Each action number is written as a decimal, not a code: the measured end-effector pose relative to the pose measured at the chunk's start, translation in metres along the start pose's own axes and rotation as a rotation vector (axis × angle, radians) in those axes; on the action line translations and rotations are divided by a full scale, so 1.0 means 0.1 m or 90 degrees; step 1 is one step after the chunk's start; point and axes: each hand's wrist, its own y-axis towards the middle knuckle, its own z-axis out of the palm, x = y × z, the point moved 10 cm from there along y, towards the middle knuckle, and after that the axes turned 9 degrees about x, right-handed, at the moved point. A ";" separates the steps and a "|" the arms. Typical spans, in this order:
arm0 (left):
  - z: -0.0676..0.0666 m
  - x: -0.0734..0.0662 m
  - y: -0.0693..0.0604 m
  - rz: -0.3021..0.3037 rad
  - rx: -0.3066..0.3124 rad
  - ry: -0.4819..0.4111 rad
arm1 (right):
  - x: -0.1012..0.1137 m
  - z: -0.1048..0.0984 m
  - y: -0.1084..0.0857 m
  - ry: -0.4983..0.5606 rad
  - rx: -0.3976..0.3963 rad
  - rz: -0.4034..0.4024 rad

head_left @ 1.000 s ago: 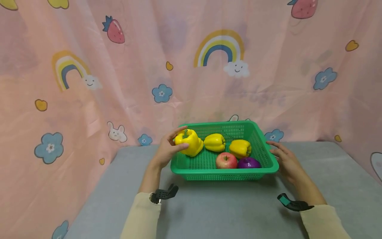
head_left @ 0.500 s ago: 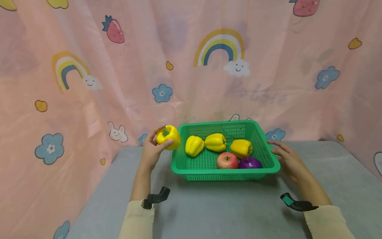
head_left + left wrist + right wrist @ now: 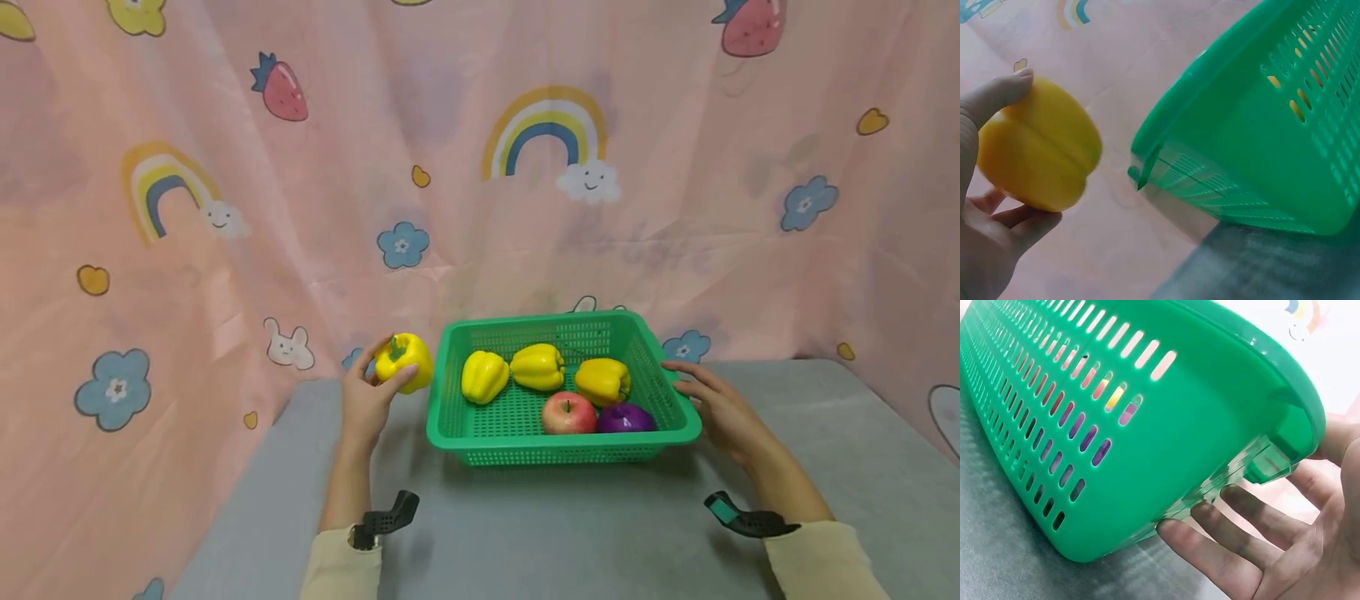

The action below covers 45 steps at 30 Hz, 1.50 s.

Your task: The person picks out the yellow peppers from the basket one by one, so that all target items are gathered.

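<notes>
My left hand (image 3: 365, 406) holds a yellow bell pepper (image 3: 411, 364) just left of the green basket (image 3: 487, 442), thumb in front and fingers behind. In the left wrist view the pepper (image 3: 1041, 147) is apart from the basket's wall (image 3: 1222, 137). Inside the basket lie three more yellow peppers (image 3: 484, 377), (image 3: 537, 367), (image 3: 603, 382), a red apple (image 3: 569, 414) and a purple item (image 3: 626, 418). At the basket's right end is my right hand (image 3: 723, 414); in the right wrist view its loosely spread fingers (image 3: 1210, 550) touch the outer wall.
The grey table (image 3: 570, 533) extends around the basket. A pink curtain (image 3: 337, 167) with rainbows, flowers and strawberries hangs behind it. Dark straps (image 3: 386, 518) are on both wrists, below which are cream sleeves (image 3: 342, 565).
My left hand has carried the yellow pepper leftward from over the basket's left end to outside it. My right hand stays at the right end. The head view has shifted slightly.
</notes>
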 end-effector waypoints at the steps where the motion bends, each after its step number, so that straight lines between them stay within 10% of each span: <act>1: -0.02 0.00 0.00 0.003 -0.007 0.001 | 0.00 0.00 0.00 0.000 0.001 0.000; 16: -0.26 0.27 0.06 -0.007 -0.094 0.024 | -0.01 0.00 -0.01 0.011 0.003 0.004; 45: 0.03 1.00 0.16 -0.075 -0.042 0.047 | 0.00 0.02 0.00 0.044 -0.002 -0.020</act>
